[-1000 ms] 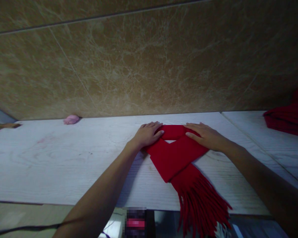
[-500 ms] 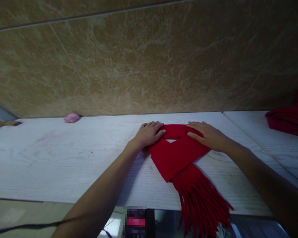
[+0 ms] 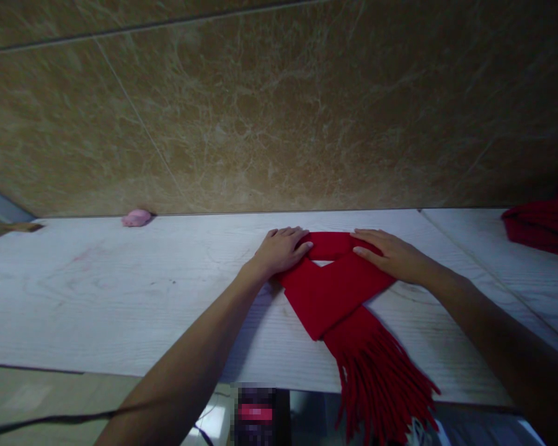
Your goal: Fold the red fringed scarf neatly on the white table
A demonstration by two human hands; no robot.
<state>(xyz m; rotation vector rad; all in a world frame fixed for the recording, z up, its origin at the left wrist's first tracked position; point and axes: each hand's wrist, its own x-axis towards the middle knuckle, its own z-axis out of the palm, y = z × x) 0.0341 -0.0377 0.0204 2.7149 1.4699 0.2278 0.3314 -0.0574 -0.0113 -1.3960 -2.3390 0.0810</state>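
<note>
A red fringed scarf (image 3: 335,288) lies on the white wood-grain tabletop, folded into a loop with its ends crossed. Its fringe hangs over the table's near edge. My left hand (image 3: 286,249) rests on the upper left corner of the loop, fingers stretched away from me and thumb laid on the cloth. On the upper right corner lies my right hand (image 3: 385,253), fingers extended and pointing left. Both palms face down, and the cloth beneath them is hidden. A small gap of tabletop shows inside the loop, between the hands.
Folded dark red cloth (image 3: 542,226) is stacked at the far right. A small pink lump (image 3: 136,217) sits by the brown marbled wall (image 3: 242,111). A piece of wood (image 3: 24,227) lies at the far left. A dark strap (image 3: 46,424) crosses the lower left.
Both hands keep their places on the scarf, which lies as before. Only the camera view has shifted slightly.
</note>
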